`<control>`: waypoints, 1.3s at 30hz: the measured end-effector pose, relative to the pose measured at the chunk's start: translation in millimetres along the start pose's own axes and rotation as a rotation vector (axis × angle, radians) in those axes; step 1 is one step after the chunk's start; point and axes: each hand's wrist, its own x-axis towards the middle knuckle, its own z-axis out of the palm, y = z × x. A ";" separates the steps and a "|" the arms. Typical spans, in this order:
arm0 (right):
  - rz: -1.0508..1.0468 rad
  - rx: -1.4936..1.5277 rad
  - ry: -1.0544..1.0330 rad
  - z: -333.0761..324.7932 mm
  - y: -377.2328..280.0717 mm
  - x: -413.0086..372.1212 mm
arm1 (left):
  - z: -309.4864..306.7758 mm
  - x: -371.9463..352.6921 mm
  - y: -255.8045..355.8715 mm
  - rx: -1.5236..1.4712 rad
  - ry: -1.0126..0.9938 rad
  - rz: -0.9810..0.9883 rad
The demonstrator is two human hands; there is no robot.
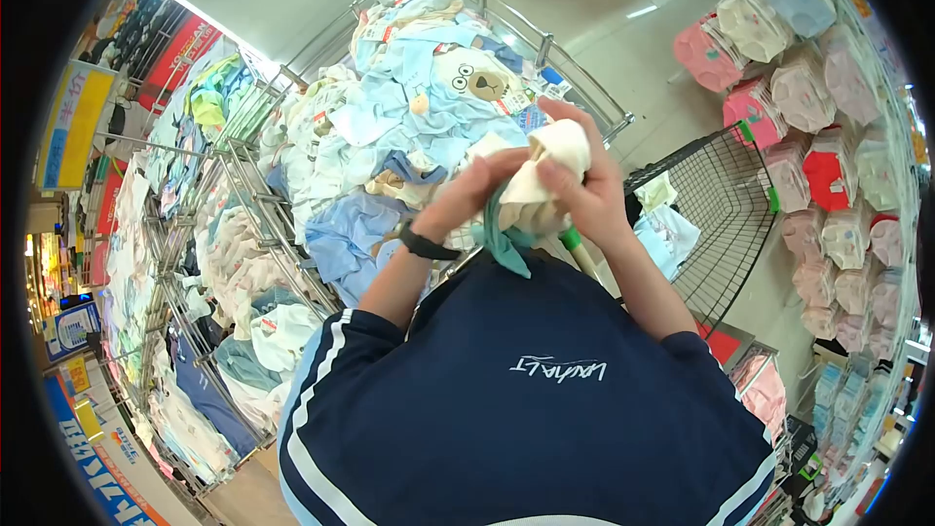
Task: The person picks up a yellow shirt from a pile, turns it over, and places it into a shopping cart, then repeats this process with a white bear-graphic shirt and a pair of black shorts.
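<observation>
A small cream garment (562, 148) with a green part (506, 242) is bunched up in front of my chest. My right hand (596, 175) grips its cream fabric, the thumb pressed over the front of the roll. From the other side my left hand (477, 193), with a black band (427, 244) on the wrist, has its fingers curled in at the bundle, and the green part hangs below them. Just beyond my hands rises a heap of light blue and white clothes (375, 122), with a bear-face garment (477, 81) near its top.
Metal rails (589, 83) surround the heap. At right stands a black wire shopping cart (716, 219) with light clothes inside. Packaged pink and white garments (804, 95) hang along the right. More clothes bins (229, 282) line the left, beneath a yellow sign (75, 127).
</observation>
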 end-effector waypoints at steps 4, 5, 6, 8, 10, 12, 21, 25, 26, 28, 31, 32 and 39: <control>0.223 0.176 0.232 -4.5 0.4 6.4 | 40.6 6.1 -37.4 0.337 0.133 0.056; 0.289 0.221 0.302 -5.9 -1.1 8.7 | 47.8 10.5 -38.4 0.370 0.134 0.073; 0.222 0.230 0.340 -4.2 -1.1 11.6 | 54.9 15.1 -39.3 0.404 0.136 0.090; 0.286 0.233 0.352 -5.2 -1.2 13.9 | 59.3 21.4 -42.4 0.396 0.214 0.056; 0.286 0.202 0.338 -11.7 4.1 16.4 | 61.3 25.7 -39.1 0.261 0.387 -0.025; 0.232 0.139 0.297 -27.9 21.8 12.6 | 61.6 28.5 -33.7 0.113 0.508 -0.009; 0.875 0.782 0.049 -48.3 52.6 -90.6 | 25.8 63.7 17.0 -0.280 0.873 0.297; 0.824 1.264 -0.036 -44.8 62.3 -65.5 | 53.6 60.0 -11.1 -0.328 0.720 0.009; 0.810 1.279 0.112 -51.0 66.7 -62.5 | 63.1 58.0 -20.1 -0.239 0.696 -0.088; 0.733 1.040 0.241 -56.9 58.7 -57.5 | 71.6 51.7 -36.3 -0.010 0.644 -0.207; 0.770 0.994 0.320 -65.8 63.2 -69.2 | 81.8 47.6 -47.5 0.433 0.626 -0.121; 0.777 0.940 0.292 -66.4 70.4 -77.5 | 84.0 48.5 -51.6 0.596 0.593 -0.084; 0.700 0.734 0.611 -75.6 71.7 -87.3 | 88.3 48.4 -43.5 1.326 0.504 0.173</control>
